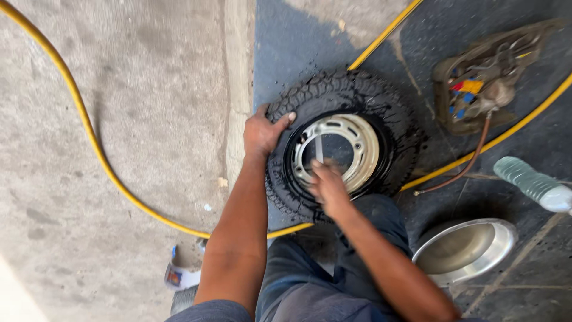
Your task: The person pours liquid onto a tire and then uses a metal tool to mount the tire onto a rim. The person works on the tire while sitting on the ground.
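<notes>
Two hands, left hand (262,132) and right hand (328,188), on one tyre (345,95).

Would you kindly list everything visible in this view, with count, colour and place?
tyre: one, black, knobbly, centre, on the dark mat.
wheel rim: one, pale metal, inside the tyre.
hose: one, yellow, looping across the concrete and under the tyre.
tool tray: one, brown, upper right.
plastic bottle: one, clear, right edge.
metal bowl: one, silver, lower right.
small can: one, white, lower left.
left hand: gripping the tyre's tread.
right hand: at the rim, blurred.
</notes>
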The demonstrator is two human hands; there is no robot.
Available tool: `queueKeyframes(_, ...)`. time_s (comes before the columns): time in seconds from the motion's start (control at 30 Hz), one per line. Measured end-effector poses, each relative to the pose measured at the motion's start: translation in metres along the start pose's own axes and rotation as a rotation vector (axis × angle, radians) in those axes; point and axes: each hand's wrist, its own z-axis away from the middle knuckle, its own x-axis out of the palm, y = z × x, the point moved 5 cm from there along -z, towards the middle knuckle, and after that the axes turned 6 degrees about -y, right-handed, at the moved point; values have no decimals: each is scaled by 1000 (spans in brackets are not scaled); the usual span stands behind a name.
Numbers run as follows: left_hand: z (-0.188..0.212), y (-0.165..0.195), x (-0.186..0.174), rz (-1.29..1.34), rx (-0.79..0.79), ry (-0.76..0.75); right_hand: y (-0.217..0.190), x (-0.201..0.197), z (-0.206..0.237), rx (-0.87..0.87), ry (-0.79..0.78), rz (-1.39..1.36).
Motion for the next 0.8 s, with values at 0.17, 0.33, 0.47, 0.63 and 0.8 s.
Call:
queueKeyframes(0.17,-7,-16,14,-3,4,-6,-1,-69,-33,-57,-254,433)
queueKeyframes(0.33,-11,-28,21,8,-8,4,-16,-63,-66,-121,-432,548)
queueKeyframes(0.47,-15,-35,25,6,-32,-3,-17,-59,-74,-158,-482,602)
queueKeyframes(0.63,-17,-38,27,17,-7,28,-24,-67,-87,-208,-533,674)
queueKeyframes(0.8,-16,-37,29,-53,-80,12,-25,-68,-90,-286,-502,749)
